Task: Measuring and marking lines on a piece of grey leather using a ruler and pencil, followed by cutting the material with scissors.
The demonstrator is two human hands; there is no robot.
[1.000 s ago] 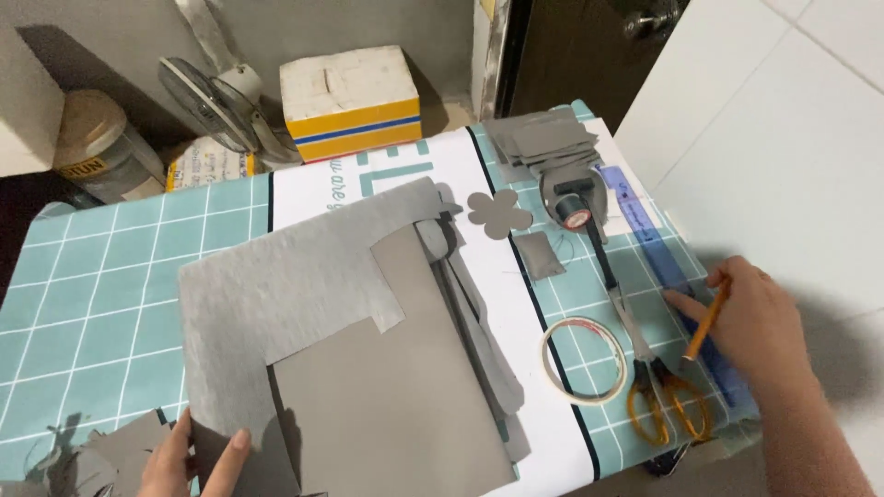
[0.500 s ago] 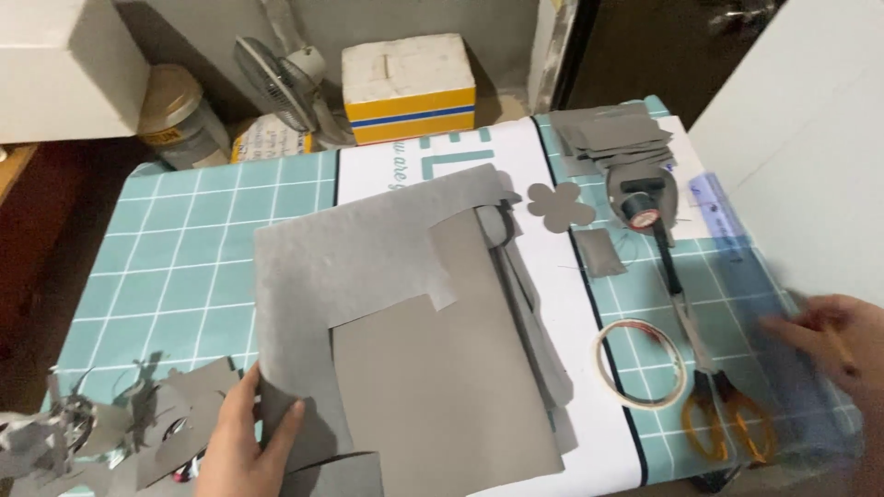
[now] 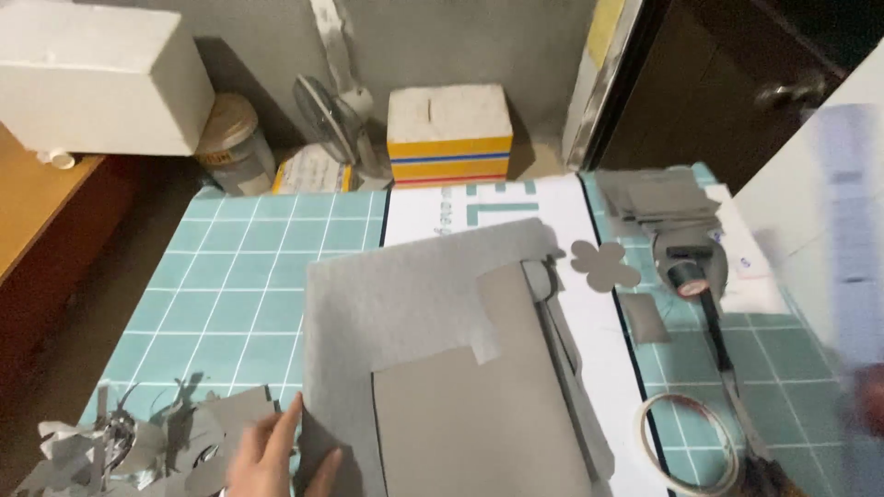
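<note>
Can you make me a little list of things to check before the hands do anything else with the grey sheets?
1. Left hand on the big grey felt sheet: ok, fingers rest at its lower left corner.
2. Right hand: cannot tell, it is a blur at the right edge with a blurred clear ruler lifted in the air.
3. Darker grey sheet lying flat on top: ok.
4. Scraps pile off the sheets: ok, it sits beside the left hand.
5. Tape ring out of the way: ok, it lies on the mat to the right.
6. Flower cut-out safe: ok, apart from the sheets.
</note>
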